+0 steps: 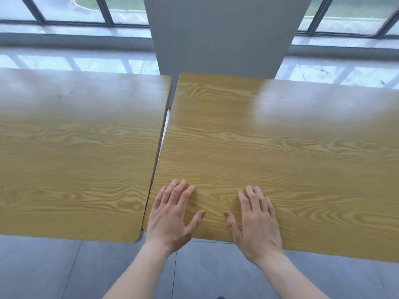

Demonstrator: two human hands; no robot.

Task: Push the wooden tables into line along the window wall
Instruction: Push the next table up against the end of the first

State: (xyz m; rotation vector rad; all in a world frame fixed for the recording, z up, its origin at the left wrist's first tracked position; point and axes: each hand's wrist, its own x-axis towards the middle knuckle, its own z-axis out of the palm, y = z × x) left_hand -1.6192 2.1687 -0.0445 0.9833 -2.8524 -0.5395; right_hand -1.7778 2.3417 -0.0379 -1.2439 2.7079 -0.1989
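Observation:
Two wooden tables with yellow-brown grain stand side by side below the windows. The left table (pixel 75 152) fills the left half of the view. The right table (pixel 280 152) is turned slightly, so a thin wedge-shaped gap runs between them, wider at the far end. My left hand (pixel 172 214) lies flat with fingers spread on the right table's near left corner. Beside it, my right hand (pixel 257 223) also rests flat on that top near the front edge. Neither hand holds anything.
A grey pillar (pixel 220 33) rises directly behind the right table's far left corner. Windows (pixel 75 9) with dark frames and a pale sill run along the far wall. Grey floor tiles (pixel 54 270) lie under my arms.

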